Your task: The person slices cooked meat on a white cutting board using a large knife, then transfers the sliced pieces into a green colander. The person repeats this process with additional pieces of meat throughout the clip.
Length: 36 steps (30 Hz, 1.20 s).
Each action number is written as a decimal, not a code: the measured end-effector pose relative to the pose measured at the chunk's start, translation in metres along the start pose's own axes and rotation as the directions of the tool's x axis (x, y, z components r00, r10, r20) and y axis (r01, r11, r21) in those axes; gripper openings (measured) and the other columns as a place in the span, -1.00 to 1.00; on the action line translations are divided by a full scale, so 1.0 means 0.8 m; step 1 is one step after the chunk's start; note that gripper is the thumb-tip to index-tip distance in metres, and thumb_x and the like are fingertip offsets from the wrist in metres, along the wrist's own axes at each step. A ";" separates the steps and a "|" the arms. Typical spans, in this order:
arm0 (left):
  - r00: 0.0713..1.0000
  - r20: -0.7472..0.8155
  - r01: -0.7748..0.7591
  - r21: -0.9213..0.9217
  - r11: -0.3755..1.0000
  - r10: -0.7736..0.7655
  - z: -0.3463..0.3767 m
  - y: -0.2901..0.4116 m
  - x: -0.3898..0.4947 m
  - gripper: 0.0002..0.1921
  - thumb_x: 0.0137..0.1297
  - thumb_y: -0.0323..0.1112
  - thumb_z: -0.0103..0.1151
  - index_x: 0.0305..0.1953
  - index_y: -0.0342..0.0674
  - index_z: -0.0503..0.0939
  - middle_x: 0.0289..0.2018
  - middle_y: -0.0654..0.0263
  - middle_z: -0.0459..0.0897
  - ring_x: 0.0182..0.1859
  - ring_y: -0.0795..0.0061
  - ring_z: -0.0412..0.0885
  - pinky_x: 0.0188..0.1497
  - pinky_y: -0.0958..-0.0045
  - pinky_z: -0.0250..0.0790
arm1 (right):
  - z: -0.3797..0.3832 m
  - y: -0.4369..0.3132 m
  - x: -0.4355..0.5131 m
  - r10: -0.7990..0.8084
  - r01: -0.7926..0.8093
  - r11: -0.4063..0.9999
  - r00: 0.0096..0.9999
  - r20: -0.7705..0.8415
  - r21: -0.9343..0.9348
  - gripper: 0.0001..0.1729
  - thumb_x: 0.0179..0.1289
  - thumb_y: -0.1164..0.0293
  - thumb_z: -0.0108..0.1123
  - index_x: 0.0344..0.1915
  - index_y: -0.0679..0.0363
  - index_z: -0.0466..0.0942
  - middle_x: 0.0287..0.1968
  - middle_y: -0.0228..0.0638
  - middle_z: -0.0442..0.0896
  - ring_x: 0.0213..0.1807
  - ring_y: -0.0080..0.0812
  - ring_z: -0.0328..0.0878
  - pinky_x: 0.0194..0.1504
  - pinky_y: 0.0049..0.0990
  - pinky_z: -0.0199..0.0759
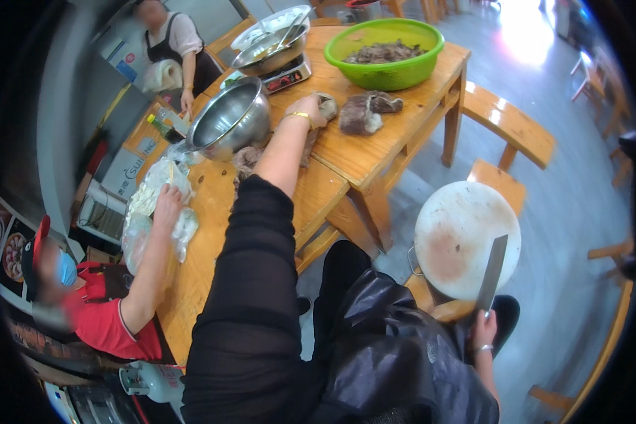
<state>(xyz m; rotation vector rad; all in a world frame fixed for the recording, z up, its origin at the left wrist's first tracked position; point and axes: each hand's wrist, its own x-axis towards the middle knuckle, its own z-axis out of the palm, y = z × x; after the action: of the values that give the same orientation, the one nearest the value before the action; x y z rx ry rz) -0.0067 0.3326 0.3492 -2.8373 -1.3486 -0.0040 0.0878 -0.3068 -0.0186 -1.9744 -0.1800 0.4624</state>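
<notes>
My left hand (306, 110), with a gold-coloured bracelet, stretches across the wooden table (212, 191). Its fingers grip a grey-beige piece of meat (327, 106), possibly offal; part of it is hidden by the hand. Just to the right lies a darker brown-grey piece of meat (363, 112). More soft brownish meat (248, 159) rests beside my forearm, partly covered by it. Low on the right, my right hand (483, 331) holds a cleaver (493, 273) by its handle. The blade points up, over the edge of a round white chopping board (456, 212) with a reddish-brown stain.
A green plastic basket (384, 79) of dark pieces, a steel bowl (228, 119) and a pan on a portable stove (289, 77) occupy the table. A person in red (122, 318) handles pale food in plastic bags (161, 183). Another person (183, 47) stands behind.
</notes>
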 end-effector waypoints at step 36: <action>0.684 0.268 0.483 -0.864 -0.145 0.679 0.370 0.309 -0.253 -0.67 0.26 -0.35 -0.02 0.04 -0.27 0.42 -0.13 0.18 0.59 -0.09 0.31 0.57 0.00 0.26 0.43 | -0.025 -0.105 -0.061 0.055 -0.092 0.970 0.985 0.163 0.225 -0.76 0.31 0.29 0.11 -0.13 0.19 0.43 -0.69 -0.43 0.46 -0.73 -0.60 0.40 -0.68 -0.56 0.26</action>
<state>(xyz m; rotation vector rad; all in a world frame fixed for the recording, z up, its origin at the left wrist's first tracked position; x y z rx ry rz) 0.0578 0.0199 0.0530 -4.9624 -1.3575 0.2525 0.0578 -0.3026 0.0760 -1.7204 -0.1443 0.6576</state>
